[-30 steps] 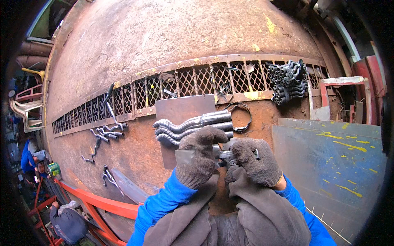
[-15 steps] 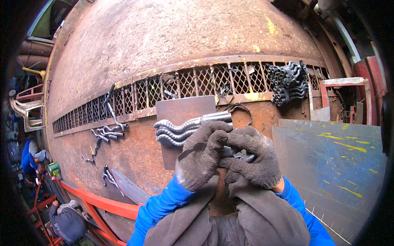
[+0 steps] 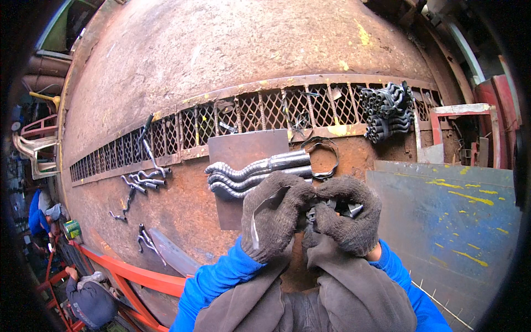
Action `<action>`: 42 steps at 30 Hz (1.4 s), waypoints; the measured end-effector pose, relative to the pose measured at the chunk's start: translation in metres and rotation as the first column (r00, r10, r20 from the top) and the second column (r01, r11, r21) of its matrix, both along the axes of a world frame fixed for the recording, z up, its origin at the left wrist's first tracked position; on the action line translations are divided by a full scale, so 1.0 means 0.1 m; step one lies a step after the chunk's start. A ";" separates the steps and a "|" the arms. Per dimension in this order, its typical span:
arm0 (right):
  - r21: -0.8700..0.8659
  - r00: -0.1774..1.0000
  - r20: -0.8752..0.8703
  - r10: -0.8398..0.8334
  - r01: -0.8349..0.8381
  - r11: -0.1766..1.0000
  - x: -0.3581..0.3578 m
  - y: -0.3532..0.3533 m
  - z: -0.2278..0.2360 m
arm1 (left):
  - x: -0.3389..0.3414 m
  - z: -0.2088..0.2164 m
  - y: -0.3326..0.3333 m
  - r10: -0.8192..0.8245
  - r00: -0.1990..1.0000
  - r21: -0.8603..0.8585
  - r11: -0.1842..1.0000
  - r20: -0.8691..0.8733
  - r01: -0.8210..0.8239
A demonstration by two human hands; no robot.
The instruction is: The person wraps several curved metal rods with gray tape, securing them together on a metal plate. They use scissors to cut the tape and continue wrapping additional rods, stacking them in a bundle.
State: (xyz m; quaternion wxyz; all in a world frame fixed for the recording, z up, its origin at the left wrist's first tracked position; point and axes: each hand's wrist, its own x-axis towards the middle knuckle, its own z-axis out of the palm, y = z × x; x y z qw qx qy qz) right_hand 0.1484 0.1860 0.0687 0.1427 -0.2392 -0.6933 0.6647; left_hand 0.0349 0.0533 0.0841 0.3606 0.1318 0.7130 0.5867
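Observation:
My left hand [image 3: 278, 216], in a dark grey knit glove, is closed with thumb and forefinger bent toward the right. A thin, glinting strap [image 3: 255, 229] curves along its palm. My right hand [image 3: 353, 216], gloved alike, is closed beside it, the fingertips of both meeting. Between the right fingers a shiny, crumpled grey piece [image 3: 354, 209] shows; most of it is hidden. Just beyond the hands, a bundle of bent silver metal pipes [image 3: 260, 169] lies across a flat brown metal plate [image 3: 249, 143]. By its right end lies a loop of dark strap [image 3: 336, 157].
Several loose bent pipes [image 3: 145, 180] lie at the left; stacked pipe bundles [image 3: 387, 113] rest on the floor grating [image 3: 265, 105] at far right. A large paint-streaked sheet [image 3: 442, 205] lies right. A red rail [image 3: 138, 276] and two people [image 3: 91, 299] are at lower left.
Both hands have shifted slightly, and the fingers have curled into a rounder pinch. The strap along my left hand has turned, and more of the dark loop behind shows.

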 end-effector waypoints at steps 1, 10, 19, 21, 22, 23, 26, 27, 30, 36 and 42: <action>0.025 1.000 -0.015 0.003 -0.003 1.000 0.00 0.00 -0.01 | 0.01 0.00 0.00 0.015 1.000 -0.015 1.000 -0.006 -0.015; 0.073 0.995 -0.074 0.073 -0.067 0.995 0.04 0.02 -0.03 | 0.09 -0.09 0.01 0.170 0.985 0.001 0.985 -0.039 -0.170; 0.070 0.991 0.022 0.131 -0.132 0.989 -0.01 0.05 -0.01 | -0.05 -0.03 0.00 0.153 0.960 -0.201 0.974 0.234 -0.106; 0.050 0.994 0.106 0.035 -0.041 0.998 -0.06 0.01 0.08 | -0.06 -0.06 -0.01 0.075 0.940 -0.099 0.994 0.333 -0.045; 0.088 0.992 0.115 0.050 -0.060 0.994 -0.05 0.01 0.06 | -0.06 -0.09 -0.03 0.037 0.925 -0.048 0.999 0.379 -0.020; 0.124 0.990 0.124 0.064 -0.079 0.989 -0.02 0.03 0.01 | -0.03 -0.13 -0.02 -0.059 0.935 0.124 0.992 0.349 0.016; 0.243 0.985 0.143 0.098 -0.131 0.961 0.02 0.07 -0.03 | -0.05 -0.18 -0.03 -0.190 0.966 0.051 0.982 0.173 0.184; 0.275 0.979 0.159 0.127 -0.167 0.947 0.05 0.09 -0.03 | -0.05 -0.19 -0.03 -0.237 0.965 0.022 0.971 0.115 0.236; 0.308 0.970 0.177 0.168 -0.217 0.927 0.08 0.09 -0.04 | -0.05 -0.08 -0.01 -0.165 0.910 0.075 0.986 0.380 0.147; 0.033 0.970 0.156 0.184 -0.191 0.981 -0.04 0.11 0.15 | -0.06 -0.14 -0.07 -0.146 0.989 0.050 0.988 0.026 0.145; -0.228 0.959 0.210 0.192 -0.143 0.963 0.00 0.13 0.10 | -0.06 -0.15 -0.05 -0.163 0.986 0.121 0.980 0.041 0.157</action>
